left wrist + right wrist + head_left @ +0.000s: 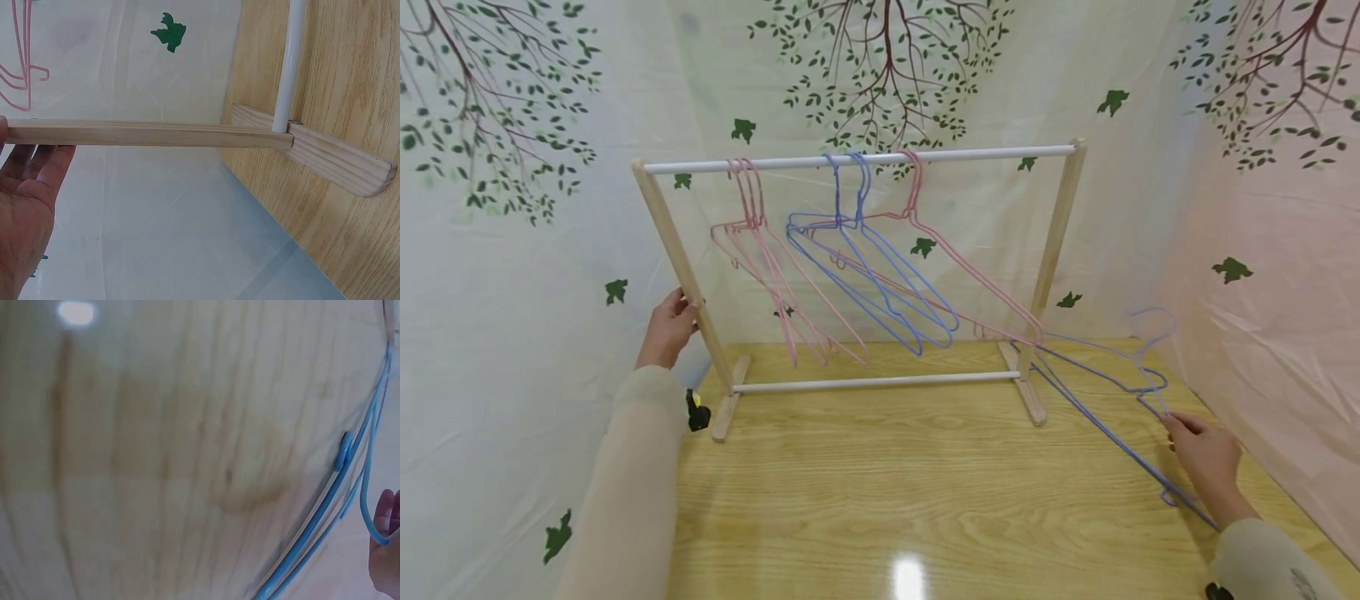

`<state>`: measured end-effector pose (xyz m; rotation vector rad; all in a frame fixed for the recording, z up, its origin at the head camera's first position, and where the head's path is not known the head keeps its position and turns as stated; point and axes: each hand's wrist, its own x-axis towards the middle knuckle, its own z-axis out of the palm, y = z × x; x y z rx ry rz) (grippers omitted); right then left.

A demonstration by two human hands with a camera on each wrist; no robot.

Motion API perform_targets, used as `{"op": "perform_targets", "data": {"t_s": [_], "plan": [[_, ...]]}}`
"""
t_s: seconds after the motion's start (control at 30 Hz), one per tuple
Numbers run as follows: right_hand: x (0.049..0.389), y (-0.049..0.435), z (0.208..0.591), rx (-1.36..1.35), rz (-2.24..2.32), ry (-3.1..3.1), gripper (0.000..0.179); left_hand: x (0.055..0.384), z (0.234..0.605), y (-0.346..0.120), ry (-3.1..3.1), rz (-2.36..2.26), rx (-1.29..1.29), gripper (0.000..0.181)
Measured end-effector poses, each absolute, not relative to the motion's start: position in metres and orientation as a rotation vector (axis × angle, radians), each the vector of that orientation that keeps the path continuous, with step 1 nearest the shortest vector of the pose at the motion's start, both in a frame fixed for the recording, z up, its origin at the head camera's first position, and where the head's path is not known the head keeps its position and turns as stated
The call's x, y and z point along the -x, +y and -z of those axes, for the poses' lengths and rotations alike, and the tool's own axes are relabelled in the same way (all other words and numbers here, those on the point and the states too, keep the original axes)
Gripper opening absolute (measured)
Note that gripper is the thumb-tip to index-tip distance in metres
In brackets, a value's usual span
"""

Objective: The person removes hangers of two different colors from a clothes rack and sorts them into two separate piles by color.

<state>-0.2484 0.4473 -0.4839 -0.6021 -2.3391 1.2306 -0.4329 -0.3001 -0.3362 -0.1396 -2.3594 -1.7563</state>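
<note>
A small clothes rack with wooden posts and a white top rail (985, 156) stands on the table. My left hand (668, 327) grips its left wooden post (679, 250), with the fingers behind the wood (150, 134). At the right, my right hand (1206, 454) pinches a blue clothes hanger (1152, 385), whose hook points up and away. Another blue hanger (1105, 427) lies on the table beneath it. In the right wrist view only part of the right hand (386, 550) shows at the edge, with a blue hanger wire (365, 500) running into the fingers.
Several pink hangers (775, 275) hang on the left of the rail, blue hangers (880, 267) in the middle, and pink ones (977, 267) right of those. The rack's right foot (1032, 404) stands near the loose hangers. A printed curtain (1262, 208) surrounds the wooden table (850, 475).
</note>
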Motion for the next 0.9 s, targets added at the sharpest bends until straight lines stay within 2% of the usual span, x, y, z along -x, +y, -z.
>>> {"op": "perform_targets", "data": {"t_s": [0.3, 0.5, 0.9], "plan": [[0.25, 0.453, 0.49, 0.557, -0.85, -2.53, 0.045, 0.438, 0.335, -0.302, -2.357, 1.776, 0.149, 0.05], [0.249, 0.453, 0.49, 0.497, -0.728, -2.582, 0.046, 0.444, 0.336, -0.303, -2.356, 1.764, 0.146, 0.049], [0.269, 0.437, 0.47, 0.5, -0.801, -2.466, 0.044, 0.451, 0.335, -0.303, -2.362, 1.775, 0.158, 0.049]]}}
